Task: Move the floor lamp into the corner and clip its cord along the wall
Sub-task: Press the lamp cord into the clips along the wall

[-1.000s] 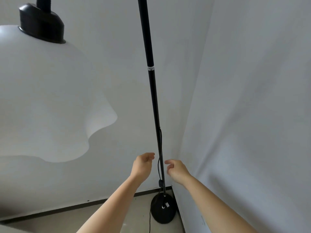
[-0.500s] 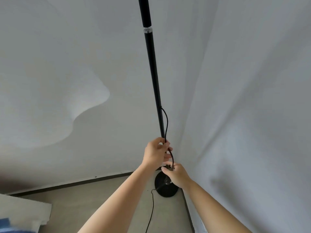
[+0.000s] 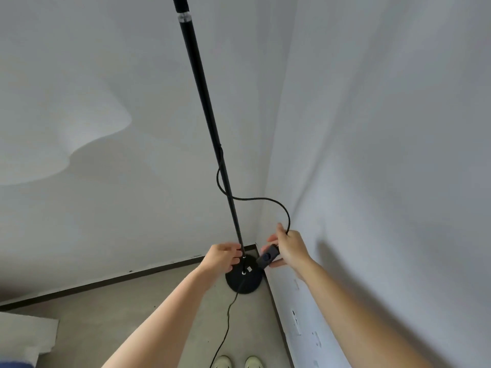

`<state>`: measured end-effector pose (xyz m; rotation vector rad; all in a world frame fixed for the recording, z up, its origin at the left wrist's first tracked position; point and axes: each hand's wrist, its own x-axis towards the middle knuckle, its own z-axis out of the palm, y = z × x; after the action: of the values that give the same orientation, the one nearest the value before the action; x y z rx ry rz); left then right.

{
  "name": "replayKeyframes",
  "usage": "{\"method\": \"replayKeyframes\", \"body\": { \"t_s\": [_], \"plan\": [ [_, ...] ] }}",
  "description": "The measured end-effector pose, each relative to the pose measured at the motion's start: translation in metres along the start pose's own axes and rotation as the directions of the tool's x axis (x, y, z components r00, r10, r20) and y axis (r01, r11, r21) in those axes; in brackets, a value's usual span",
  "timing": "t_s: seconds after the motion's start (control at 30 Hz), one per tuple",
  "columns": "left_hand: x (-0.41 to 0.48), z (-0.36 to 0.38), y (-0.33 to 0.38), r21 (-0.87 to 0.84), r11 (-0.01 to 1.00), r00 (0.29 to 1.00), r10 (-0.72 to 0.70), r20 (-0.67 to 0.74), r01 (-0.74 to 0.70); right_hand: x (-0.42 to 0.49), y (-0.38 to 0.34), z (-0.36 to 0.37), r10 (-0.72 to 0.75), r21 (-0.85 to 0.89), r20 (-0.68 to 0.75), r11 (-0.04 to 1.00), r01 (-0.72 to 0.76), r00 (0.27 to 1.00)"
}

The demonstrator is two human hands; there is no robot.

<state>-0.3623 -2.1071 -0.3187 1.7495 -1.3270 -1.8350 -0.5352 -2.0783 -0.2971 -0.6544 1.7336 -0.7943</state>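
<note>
My left hand (image 3: 221, 257) wraps its fingers round the thin black lamp pole (image 3: 210, 123); my right hand (image 3: 291, 247) grips the black cord's switch box (image 3: 267, 257)

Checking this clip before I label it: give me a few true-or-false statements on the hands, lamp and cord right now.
1. The lamp base sits on the floor in the corner. True.
2. The right hand holds the inline switch. True.
3. The left hand is up at the silver collar. False: it is at the pole just above the base.
4. The cord is clipped flat along the wall. False: it loops loose across the pole.
</note>
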Motion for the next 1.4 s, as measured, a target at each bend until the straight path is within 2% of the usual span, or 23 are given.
{"method": "replayKeyframes", "body": {
  "t_s": [0.03, 0.1, 0.17, 0.23, 0.3, 0.43, 0.6, 0.73, 0.87, 1.03, 1.13, 1.3, 1.4],
  "plan": [
    [-0.004, 0.006, -0.009, 0.082, 0.996, 0.998, -0.024, 0.061, 0.019, -0.001, -0.002, -0.004, -0.004, 0.029, -0.007, 1.000, 0.004, 1.000],
    [-0.010, 0.019, -0.020, 0.241, 0.970, 0.989, -0.004, 0.147, -0.032, -0.002, -0.005, -0.011, -0.007, 0.089, -0.015, 0.996, 0.009, 1.000],
    [-0.017, 0.034, -0.025, 0.325, 0.941, 0.985, 0.043, 0.170, -0.097, -0.003, -0.004, -0.017, -0.005, 0.162, -0.004, 0.987, 0.006, 1.000],
    [-0.023, 0.044, -0.026, 0.302, 0.945, 0.986, 0.085, 0.143, -0.125, -0.006, -0.001, -0.023, -0.008, 0.236, 0.036, 0.972, 0.000, 0.999],
    [-0.028, 0.047, -0.021, 0.203, 0.971, 0.988, 0.108, 0.110, -0.129, -0.011, 0.004, -0.028, -0.024, 0.319, 0.072, 0.948, 0.000, 0.997],
    [-0.037, 0.048, -0.013, 0.102, 0.986, 0.984, 0.115, 0.133, -0.129, -0.027, 0.029, -0.034, -0.036, 0.442, 0.047, 0.897, 0.011, 0.998],
    [-0.043, 0.046, 0.000, -0.124, 0.981, 0.967, 0.168, 0.192, -0.146, -0.055, 0.072, -0.014, 0.096, 0.373, -0.059, 0.925, -0.067, 0.994],
    [-0.039, 0.033, 0.001, -0.281, 0.956, 0.949, 0.160, 0.273, -0.080, -0.078, 0.099, 0.033, 0.161, 0.337, -0.088, 0.933, -0.123, 0.983],
    [-0.029, 0.013, -0.014, -0.272, 0.962, 0.933, 0.085, 0.350, 0.015, -0.090, 0.110, 0.069, 0.115, 0.309, -0.254, 0.951, -0.033, 0.960],
    [-0.014, 0.006, -0.032, -0.331, 0.930, 0.927, -0.027, 0.373, 0.160, -0.092, 0.127, 0.067, -0.012, 0.248, -0.416, 0.960, 0.127, 0.909],
    [0.000, 0.012, -0.050, -0.303, 0.929, 0.911, -0.075, 0.406, 0.212, -0.088, 0.142, 0.058, -0.017, 0.278, -0.433, 0.948, 0.152, 0.901],
    [0.051, 0.040, -0.095, -0.266, 0.955, 0.956, -0.047, 0.289, 0.128, -0.067, 0.187, 0.038, -0.041, 0.023, -0.324, 0.998, 0.051, 0.945],
    [0.093, 0.056, -0.125, -0.306, 0.948, 0.971, -0.014, 0.238, 0.089, -0.045, 0.225, 0.028, -0.024, 0.016, -0.352, 0.999, 0.032, 0.936]
  ]
}}
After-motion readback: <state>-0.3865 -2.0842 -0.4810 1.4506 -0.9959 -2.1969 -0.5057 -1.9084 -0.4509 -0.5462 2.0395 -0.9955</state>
